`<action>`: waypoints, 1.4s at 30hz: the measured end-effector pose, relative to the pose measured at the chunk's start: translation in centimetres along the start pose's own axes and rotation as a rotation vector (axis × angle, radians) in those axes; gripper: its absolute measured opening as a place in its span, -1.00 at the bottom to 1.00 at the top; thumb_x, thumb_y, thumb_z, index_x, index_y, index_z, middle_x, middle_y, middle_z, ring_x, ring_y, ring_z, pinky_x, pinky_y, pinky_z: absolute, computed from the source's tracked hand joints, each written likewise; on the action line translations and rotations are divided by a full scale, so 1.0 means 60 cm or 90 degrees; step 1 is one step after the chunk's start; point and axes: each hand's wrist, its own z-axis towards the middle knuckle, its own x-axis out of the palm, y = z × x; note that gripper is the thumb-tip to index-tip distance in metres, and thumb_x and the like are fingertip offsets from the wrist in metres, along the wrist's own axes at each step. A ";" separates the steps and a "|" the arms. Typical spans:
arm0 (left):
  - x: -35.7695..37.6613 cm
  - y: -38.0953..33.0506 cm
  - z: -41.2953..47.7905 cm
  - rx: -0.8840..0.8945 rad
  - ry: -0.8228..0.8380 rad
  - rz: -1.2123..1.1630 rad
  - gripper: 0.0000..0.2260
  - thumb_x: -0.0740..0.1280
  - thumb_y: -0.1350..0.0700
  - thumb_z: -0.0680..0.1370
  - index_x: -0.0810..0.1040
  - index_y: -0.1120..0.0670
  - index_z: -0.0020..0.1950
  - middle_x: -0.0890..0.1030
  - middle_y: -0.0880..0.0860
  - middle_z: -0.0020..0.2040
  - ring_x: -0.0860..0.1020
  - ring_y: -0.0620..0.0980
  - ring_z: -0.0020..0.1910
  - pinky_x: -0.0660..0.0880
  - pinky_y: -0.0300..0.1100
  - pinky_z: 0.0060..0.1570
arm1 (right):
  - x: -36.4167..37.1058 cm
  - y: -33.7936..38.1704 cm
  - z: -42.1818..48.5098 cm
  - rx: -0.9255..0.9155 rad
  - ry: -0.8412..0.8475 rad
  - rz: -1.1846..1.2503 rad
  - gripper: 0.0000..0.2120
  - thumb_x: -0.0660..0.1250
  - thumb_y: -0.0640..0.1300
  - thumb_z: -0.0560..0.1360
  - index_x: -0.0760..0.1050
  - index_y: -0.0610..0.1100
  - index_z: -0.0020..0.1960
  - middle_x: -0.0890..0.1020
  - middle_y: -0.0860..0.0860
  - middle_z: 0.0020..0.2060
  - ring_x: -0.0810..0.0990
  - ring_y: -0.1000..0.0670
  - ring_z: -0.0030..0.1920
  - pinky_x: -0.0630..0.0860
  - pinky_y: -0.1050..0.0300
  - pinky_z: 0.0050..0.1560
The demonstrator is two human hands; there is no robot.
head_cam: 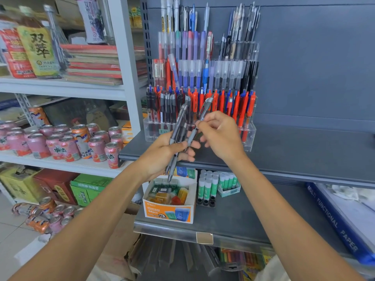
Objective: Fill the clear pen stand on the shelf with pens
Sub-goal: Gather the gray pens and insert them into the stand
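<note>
Bright, even light is filling the scene, leaving only soft shadow beneath the grey shelf (304,151). The wide lens is bowing the white shelving (60,88) at left, and fine detail is smearing slightly.

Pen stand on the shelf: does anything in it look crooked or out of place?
Yes. In the pen stand, second row from the front, on the left side, one clear-capped blue pen leans sideways across its neighbours, while the pens around it stand roughly upright.
</note>
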 end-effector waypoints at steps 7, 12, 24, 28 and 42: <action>-0.007 -0.004 -0.006 0.011 -0.060 -0.034 -0.78 0.10 0.28 0.66 0.48 0.20 0.22 0.70 0.14 0.00 0.66 0.03 -0.24 0.62 -0.13 -0.15 | -0.017 0.028 0.011 -0.033 -0.087 0.103 -0.94 0.32 -0.25 0.57 0.44 -0.21 -0.04 0.66 -0.13 -0.25 0.69 -0.06 -0.35 0.62 0.15 -0.35; -0.014 0.000 0.001 0.064 -0.099 0.038 -0.73 0.12 0.13 0.67 0.43 0.14 0.34 0.59 0.01 -0.21 0.41 -0.02 -0.47 0.41 -0.13 -0.42 | -0.025 0.039 0.028 -0.079 -0.103 0.031 -0.96 0.32 -0.22 0.58 0.46 -0.17 -0.01 0.67 -0.10 -0.18 0.70 -0.04 -0.28 0.67 0.03 -0.24; -0.022 -0.002 0.027 0.060 -0.141 -0.124 -0.84 0.09 0.27 0.66 0.45 0.19 0.13 0.32 0.00 -0.35 0.27 -0.09 -0.48 0.29 -0.23 -0.43 | -0.015 0.026 0.061 -0.119 -0.093 -0.117 -0.89 0.36 -0.19 0.56 0.49 -0.02 -0.10 0.67 0.05 -0.27 0.69 0.01 -0.25 0.66 -0.08 -0.15; -0.028 -0.002 0.032 0.088 -0.154 -0.163 -0.80 0.11 0.27 0.65 0.46 0.25 0.21 0.38 0.01 -0.32 0.30 -0.09 -0.44 0.32 -0.23 -0.39 | -0.006 0.017 0.066 -0.118 -0.057 -0.186 -0.97 0.38 -0.17 0.54 0.53 -0.10 -0.07 0.67 0.04 -0.27 0.69 0.02 -0.22 0.65 -0.07 -0.08; -0.032 0.003 0.038 0.124 -0.148 -0.027 -0.77 0.12 0.12 0.67 0.50 0.05 0.25 0.48 -0.04 -0.30 0.36 -0.04 -0.39 0.39 -0.15 -0.25 | 0.013 0.017 0.055 -0.096 -0.029 -0.343 -0.90 0.38 -0.11 0.54 0.61 -0.12 0.01 0.59 0.18 -0.36 0.63 0.10 -0.22 0.57 0.14 0.01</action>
